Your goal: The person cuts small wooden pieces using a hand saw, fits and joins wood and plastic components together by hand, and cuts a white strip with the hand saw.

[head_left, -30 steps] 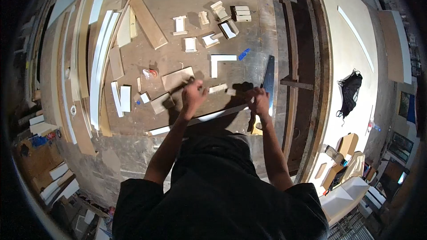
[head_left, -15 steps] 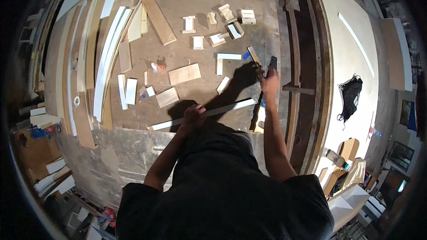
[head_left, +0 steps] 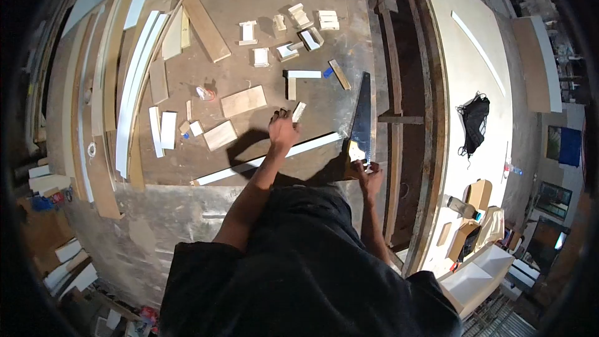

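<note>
My right hand [head_left: 370, 181] grips the pale yellow handle of a handsaw [head_left: 361, 112] at the front right of the worktable. Its dark blade points away from me. My left hand [head_left: 284, 131] is over the table, fingers apart and reaching forward, with nothing visible in it. Just beyond those fingers lies a small wood block [head_left: 299, 110]. A long white-faced strip [head_left: 312, 145] lies slantwise below the left hand and ends near the saw. Ahead of the block are an L-shaped pair of strips [head_left: 304, 75] and a short wooden piece [head_left: 339, 75].
Several small wooden assemblies [head_left: 261, 57] stand farther back. Flat boards [head_left: 243, 101] lie mid-table, and long planks [head_left: 140, 87] are stacked at left. A gap with wooden framing [head_left: 399, 120] separates the worktable from a pale panel [head_left: 462, 62] bearing a black cloth item [head_left: 475, 123].
My left hand has left the long strip and moved forward. My right hand has come back toward me to the saw handle, and the saw blade now shows broadside.
</note>
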Demonstrator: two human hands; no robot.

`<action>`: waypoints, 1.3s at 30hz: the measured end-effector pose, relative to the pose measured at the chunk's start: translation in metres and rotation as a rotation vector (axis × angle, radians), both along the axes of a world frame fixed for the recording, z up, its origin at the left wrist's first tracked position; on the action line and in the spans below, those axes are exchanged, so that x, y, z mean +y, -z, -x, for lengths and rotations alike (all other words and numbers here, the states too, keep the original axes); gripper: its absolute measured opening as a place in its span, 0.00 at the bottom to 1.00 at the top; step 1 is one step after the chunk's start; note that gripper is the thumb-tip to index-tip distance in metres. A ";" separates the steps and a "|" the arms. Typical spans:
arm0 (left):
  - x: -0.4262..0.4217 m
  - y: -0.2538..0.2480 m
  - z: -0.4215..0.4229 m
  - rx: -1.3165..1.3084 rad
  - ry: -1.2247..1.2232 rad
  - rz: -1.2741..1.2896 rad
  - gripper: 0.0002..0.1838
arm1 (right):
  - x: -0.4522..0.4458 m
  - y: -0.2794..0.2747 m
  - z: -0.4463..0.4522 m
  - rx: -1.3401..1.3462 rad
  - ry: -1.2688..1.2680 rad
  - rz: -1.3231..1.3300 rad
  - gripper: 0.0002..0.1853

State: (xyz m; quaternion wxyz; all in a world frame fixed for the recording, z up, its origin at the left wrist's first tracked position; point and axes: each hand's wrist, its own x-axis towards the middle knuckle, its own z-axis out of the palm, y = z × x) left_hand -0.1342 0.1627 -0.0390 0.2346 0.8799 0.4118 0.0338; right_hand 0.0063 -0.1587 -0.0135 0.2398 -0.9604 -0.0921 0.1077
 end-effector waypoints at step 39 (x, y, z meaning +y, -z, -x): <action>-0.086 -0.001 0.041 -0.230 0.313 -0.039 0.19 | -0.076 0.044 -0.025 0.060 0.019 -0.155 0.24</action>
